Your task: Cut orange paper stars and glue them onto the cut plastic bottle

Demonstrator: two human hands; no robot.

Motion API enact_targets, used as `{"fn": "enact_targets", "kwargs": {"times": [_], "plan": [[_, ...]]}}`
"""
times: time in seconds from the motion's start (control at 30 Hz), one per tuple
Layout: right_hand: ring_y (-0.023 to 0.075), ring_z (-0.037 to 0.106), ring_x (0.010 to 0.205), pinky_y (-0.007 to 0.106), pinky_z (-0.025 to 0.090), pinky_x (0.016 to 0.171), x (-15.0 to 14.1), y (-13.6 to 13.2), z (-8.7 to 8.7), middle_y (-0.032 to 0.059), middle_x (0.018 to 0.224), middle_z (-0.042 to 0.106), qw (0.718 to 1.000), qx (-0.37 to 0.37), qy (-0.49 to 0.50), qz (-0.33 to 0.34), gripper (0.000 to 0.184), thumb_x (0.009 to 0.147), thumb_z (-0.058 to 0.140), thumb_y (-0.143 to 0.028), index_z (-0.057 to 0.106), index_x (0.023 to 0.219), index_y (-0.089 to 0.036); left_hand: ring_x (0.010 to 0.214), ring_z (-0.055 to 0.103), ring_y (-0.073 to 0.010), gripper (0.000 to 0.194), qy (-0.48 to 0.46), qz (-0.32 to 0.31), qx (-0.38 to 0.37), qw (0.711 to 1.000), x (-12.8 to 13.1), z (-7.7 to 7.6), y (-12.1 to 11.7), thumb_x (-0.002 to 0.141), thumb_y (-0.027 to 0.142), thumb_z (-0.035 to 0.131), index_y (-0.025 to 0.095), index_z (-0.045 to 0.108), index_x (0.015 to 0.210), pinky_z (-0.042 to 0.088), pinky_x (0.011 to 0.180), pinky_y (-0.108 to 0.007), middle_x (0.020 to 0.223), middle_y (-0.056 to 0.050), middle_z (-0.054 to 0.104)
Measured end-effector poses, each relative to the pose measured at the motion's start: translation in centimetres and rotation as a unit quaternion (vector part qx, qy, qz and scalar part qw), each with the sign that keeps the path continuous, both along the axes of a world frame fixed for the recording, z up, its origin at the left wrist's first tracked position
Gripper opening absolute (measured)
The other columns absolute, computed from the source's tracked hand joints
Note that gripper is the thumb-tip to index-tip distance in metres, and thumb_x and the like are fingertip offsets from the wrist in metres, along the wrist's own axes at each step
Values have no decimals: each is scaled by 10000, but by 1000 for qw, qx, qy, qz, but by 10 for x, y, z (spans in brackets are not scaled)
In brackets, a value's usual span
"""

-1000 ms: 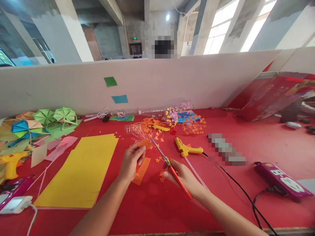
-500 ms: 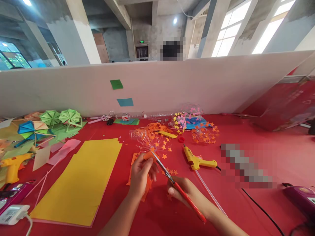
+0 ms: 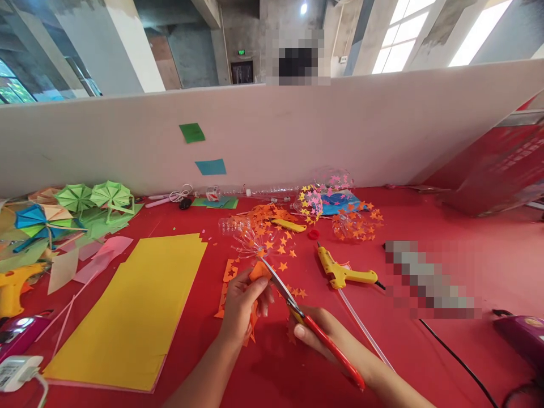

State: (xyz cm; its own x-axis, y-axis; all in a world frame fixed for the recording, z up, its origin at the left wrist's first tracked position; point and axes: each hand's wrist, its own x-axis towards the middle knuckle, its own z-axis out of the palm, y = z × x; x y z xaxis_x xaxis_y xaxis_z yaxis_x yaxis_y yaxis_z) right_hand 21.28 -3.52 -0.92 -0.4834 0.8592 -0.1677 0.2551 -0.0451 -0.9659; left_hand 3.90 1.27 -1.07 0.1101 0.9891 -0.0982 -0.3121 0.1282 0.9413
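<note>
Orange paper (image 3: 258, 271) is pinched between the thumb and fingers of my left hand (image 3: 243, 303). My right hand (image 3: 319, 328) grips a pair of scissors (image 3: 334, 344) with red handles. Their blades look nearly closed, and the tips point up and left beside the orange paper; whether they touch it I cannot tell. Under my left hand lie more orange paper scraps (image 3: 230, 272) with star cutouts. Just beyond, orange paper stars (image 3: 282, 249) lie around and on a cut clear plastic bottle (image 3: 238, 226).
A yellow glue gun (image 3: 340, 269) lies to the right, its cord trailing. Yellow paper sheets (image 3: 127, 306) are stacked at left, near folded paper umbrellas (image 3: 111, 194). A yellow cutter (image 3: 289, 225) and star-covered plastic pieces (image 3: 357, 221) sit towards the white partition (image 3: 272, 130).
The orange paper in my left hand has turned and shows a broader face. Scissors and right hand have barely shifted. The view has tilted slightly downward.
</note>
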Motion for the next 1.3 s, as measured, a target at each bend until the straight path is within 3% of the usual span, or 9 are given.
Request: {"fn": "enact_targets", "kwargs": {"times": [0.2, 0.97, 1.3], "plan": [[114, 281, 605, 244, 226, 530, 0, 0, -2, -40, 671, 328, 1000, -11, 0, 12, 526, 819, 481, -695, 396, 710, -188, 332, 384, -39, 234, 2, 42, 5, 999, 1, 1, -2, 674, 346, 667, 159, 547, 600, 266, 344, -161, 425, 50, 518], [137, 338, 645, 255, 280, 564, 1, -4, 0, -10, 721, 393, 999, 15, -15, 49, 548, 836, 387, -718, 433, 754, -178, 316, 356, -39, 214, -23, 35, -17, 999, 0, 2, -2, 657, 332, 653, 160, 551, 581, 231, 336, -164, 399, 50, 501], [99, 286, 551, 245, 224, 496, -1, -5, -2, -53, 624, 329, 1000, -8, -22, 21, 552, 838, 368, -735, 360, 704, -200, 315, 355, -40, 233, -21, 33, -12, 999, 1, 1, -1, 654, 343, 656, 161, 535, 574, 236, 342, -170, 404, 44, 512]]}}
